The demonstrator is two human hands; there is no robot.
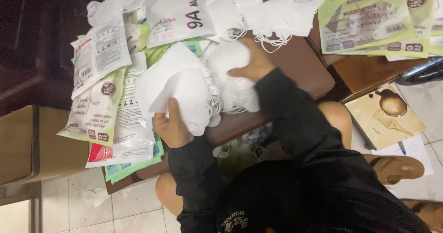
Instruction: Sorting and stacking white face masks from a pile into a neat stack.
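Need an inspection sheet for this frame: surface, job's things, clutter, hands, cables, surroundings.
Surface: brown padded top, mostly covered.
Job's things: stack of white masks in left hand; white mask pile under right hand.
Clutter: printed packets at left, green packets at upper right, loose masks behind.
Hands: left grips the stack; right presses flat, fingers spread.
Cables: nothing seen.
Surroundings: tiled floor, cardboard box, sandal, pen.

Two hands point(173, 127), one sandal point(397, 167) (brown)
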